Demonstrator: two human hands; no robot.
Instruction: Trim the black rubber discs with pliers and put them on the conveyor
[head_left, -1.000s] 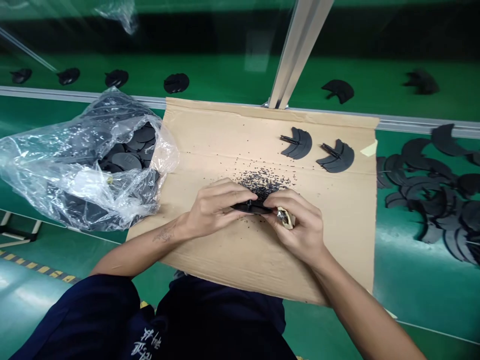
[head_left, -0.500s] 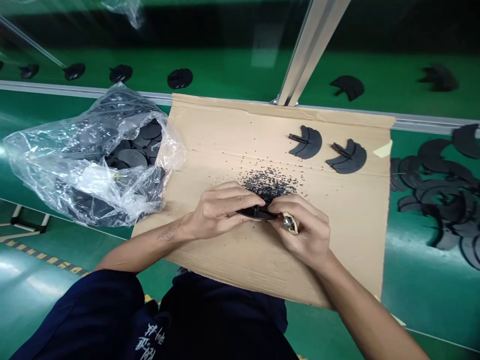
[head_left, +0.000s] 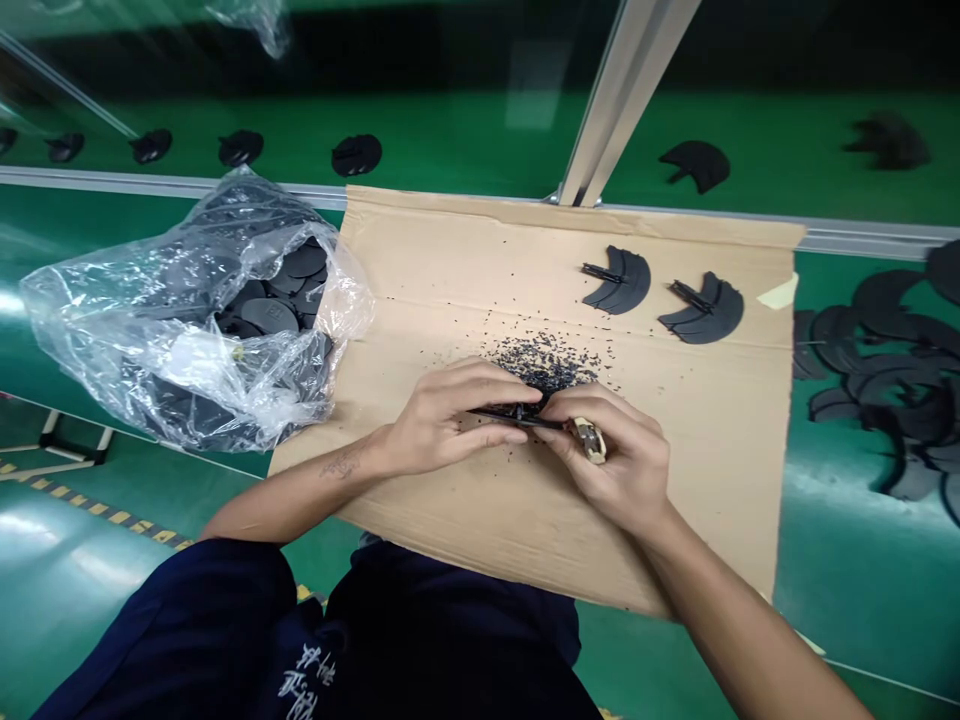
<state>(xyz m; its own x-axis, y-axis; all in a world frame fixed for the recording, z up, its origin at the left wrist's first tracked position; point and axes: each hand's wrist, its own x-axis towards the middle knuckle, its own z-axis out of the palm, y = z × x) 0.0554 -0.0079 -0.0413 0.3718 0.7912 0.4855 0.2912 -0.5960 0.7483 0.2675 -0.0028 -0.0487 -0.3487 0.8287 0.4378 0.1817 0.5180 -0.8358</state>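
Observation:
My left hand (head_left: pixel 450 415) pinches a thin black plastic part (head_left: pixel 504 413) edge-on over a sheet of brown cardboard (head_left: pixel 465 270). My right hand (head_left: pixel 622 455) is closed round a small tool with a pale handle (head_left: pixel 591 440), its tip against the right end of the black part. A heap of small black shavings (head_left: pixel 544 360) lies on the cardboard just beyond my fingers. Two black fan-shaped parts (head_left: pixel 621 280) (head_left: pixel 705 310) rest side by side at the cardboard's far right.
A clear plastic bag (head_left: pixel 195 320) full of black discs lies left of the cardboard. A pile of black curved parts (head_left: pixel 885 380) covers the green surface at the right. More black parts (head_left: pixel 356 155) sit on the green belt beyond a metal rail (head_left: pixel 150 185). An aluminium post (head_left: pixel 622 90) rises behind.
The black part has turned slightly between my fingers, and the camera view has shifted a little to the left. Both hands stay in the same spot over the cardboard.

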